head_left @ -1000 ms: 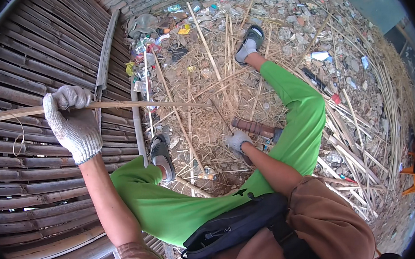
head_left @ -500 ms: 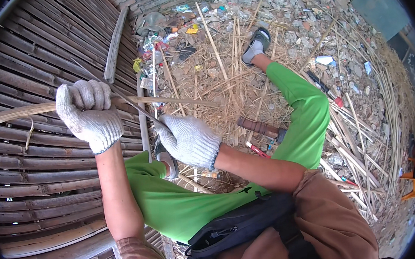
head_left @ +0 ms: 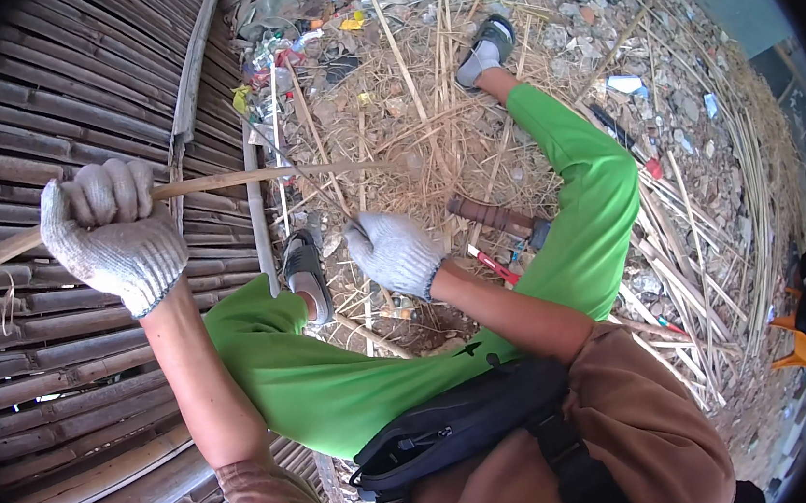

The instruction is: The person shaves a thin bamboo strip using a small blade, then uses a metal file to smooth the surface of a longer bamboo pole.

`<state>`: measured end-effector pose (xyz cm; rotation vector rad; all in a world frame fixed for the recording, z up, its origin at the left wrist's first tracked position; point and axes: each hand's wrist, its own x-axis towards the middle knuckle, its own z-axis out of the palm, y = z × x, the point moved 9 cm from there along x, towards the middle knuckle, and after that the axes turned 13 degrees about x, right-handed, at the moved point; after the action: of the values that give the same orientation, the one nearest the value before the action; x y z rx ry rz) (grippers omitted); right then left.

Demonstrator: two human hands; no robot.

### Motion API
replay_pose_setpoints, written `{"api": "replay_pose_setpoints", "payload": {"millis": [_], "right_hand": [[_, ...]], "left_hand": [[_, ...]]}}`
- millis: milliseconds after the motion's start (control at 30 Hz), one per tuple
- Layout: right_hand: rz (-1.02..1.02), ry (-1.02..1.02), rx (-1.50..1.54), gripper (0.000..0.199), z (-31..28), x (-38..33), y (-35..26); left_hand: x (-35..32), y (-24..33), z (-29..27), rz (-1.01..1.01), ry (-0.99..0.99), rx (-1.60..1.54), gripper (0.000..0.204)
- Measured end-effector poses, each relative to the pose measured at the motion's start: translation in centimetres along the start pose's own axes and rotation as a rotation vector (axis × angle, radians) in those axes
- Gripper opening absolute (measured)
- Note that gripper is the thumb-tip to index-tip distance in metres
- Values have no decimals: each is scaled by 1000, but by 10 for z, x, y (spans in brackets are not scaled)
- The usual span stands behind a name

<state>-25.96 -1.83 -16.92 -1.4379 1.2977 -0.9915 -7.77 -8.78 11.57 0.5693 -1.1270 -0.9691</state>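
Note:
My left hand [head_left: 111, 226], in a white knit glove, is closed in a fist around a long, thin bamboo strip [head_left: 241, 178]. The strip bows down past the fist on the left and reaches right over the ground, with a thin curl hanging near its left end. A gloved right hand [head_left: 394, 254] of mine is closed on a knife whose narrow dark blade [head_left: 268, 142] points up and left. Its handle is hidden in the glove. Blade and strip cross in view; whether they touch, I cannot tell.
A slatted bamboo panel [head_left: 72, 341] fills the left side. Between my green-trousered legs lie a brown cylindrical tool [head_left: 492, 216] and a red-and-white object [head_left: 495, 267]. Straw, rubble and litter cover the ground. Long bamboo strips [head_left: 692, 282] lie at right, near an orange object [head_left: 795, 347].
My left hand has moved left with the bamboo strip, and my right hand slightly right with the knife. They are farther apart. The view has shifted a little.

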Motion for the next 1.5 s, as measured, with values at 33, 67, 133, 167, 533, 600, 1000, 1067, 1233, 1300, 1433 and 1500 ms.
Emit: {"api": "replay_pose_setpoints", "payload": {"millis": [33, 67, 133, 167, 533, 600, 1000, 1067, 1233, 1300, 1433, 1500], "right_hand": [[10, 7, 6, 37, 1, 1, -4], [-10, 24, -21, 35, 1, 2, -9], [-53, 62, -14, 32, -3, 5, -13], [-54, 60, -15, 32, -5, 6, -13], [-285, 50, -32, 20, 4, -2, -52], [-158, -9, -138, 20, 8, 3, -28], [-184, -48, -147, 26, 1, -3, -52], [-170, -68, -202, 29, -9, -4, -46], [-153, -77, -53, 30, -2, -9, -86], [-308, -16, -34, 30, -5, -15, -121], [-37, -67, -193, 31, -8, 7, -33], [-167, -30, -235, 33, -12, 13, -29]], "left_hand": [[2, 3, 0, 31, -26, 8, 50], [3, -1, 0, 35, 0, 17, 49], [7, -11, 4, 16, -11, 23, 50], [8, -16, 6, -3, -23, 29, 50], [1, -17, 14, -9, -30, 14, 50], [-2, -15, 5, -9, -29, -7, 49], [-16, -10, -1, 28, -8, 2, 51], [-23, -3, 3, 53, -57, 3, 52], [-14, -10, -3, 22, -27, 20, 49], [-20, -9, 6, 39, -9, 36, 50], [-20, -7, 6, 43, 60, 65, 51], [-17, -9, 7, 49, 58, 41, 51]]}}
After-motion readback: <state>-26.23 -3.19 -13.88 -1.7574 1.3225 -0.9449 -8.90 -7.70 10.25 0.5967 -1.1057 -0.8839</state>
